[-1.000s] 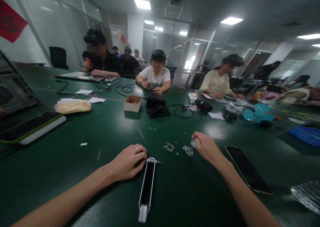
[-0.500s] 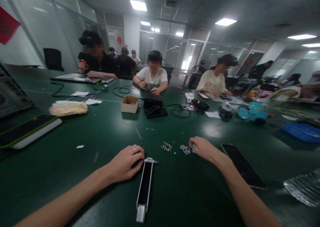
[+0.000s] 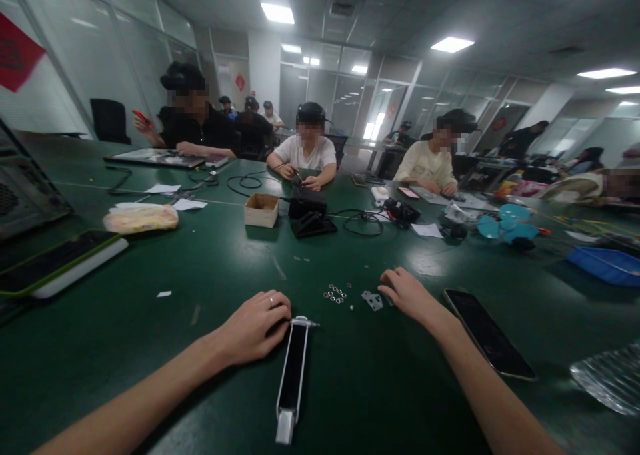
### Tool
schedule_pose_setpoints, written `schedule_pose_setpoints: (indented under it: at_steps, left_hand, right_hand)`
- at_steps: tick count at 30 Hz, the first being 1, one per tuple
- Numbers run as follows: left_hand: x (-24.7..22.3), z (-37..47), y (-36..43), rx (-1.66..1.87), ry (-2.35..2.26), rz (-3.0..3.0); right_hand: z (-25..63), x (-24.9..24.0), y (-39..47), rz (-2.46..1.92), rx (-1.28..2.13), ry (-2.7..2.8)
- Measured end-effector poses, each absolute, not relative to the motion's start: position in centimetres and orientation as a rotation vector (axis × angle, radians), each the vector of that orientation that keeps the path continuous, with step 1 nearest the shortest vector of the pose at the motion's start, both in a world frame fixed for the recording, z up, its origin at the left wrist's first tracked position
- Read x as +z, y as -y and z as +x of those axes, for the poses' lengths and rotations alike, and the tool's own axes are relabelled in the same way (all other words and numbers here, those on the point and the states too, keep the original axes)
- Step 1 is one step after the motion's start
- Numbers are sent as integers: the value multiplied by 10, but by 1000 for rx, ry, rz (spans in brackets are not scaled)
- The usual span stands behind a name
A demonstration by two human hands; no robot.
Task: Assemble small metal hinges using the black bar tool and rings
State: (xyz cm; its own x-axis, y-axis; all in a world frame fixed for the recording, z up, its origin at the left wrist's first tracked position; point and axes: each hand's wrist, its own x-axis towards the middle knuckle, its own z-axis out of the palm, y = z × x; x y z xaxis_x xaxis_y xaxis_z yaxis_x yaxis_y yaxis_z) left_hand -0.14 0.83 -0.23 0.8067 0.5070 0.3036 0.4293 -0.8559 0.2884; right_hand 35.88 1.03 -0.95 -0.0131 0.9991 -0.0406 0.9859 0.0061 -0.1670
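A long, narrow metal frame [image 3: 285, 425] with a crosswise rod at its far end lies on the green table. My left hand [image 3: 257, 325] is closed at the left end of that rod, thumb and fingers on either side of it. My right hand [image 3: 406, 291] is open, its fingers apart and bent down toward the tabletop. Just left of its fingertips lies a flat grey plate with holes [image 3: 373, 300]. A second plate shows partly beneath the fingers. Several small metal rings [image 3: 335, 294] form a cluster between my hands, with a tiny shiny piece [image 3: 351, 307] close by.
A phone [image 3: 487, 335] lies right of my right hand, with a clear ribbed plastic item [image 3: 610, 378] beyond. Farther back stand a small open box [image 3: 261, 212] and a black device [image 3: 307, 205] with cables. A blue tray [image 3: 603, 265] is at right. Several people sit across.
My right hand has loosened its fingers and let go of a small plate, which now lies beneath them. My left hand and the frame stay in place.
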Motion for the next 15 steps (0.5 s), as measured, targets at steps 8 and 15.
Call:
schedule_pose_setpoints:
  at_steps: [8, 15]
  left_hand:
    - [1, -1, -6, 518, -756, 2777]
    - [-1, -1, -6, 535, -764, 2777]
  right_hand:
    - [350, -10, -9, -2136, 256, 2147]
    - [340, 0, -1, -2027, 15, 2134]
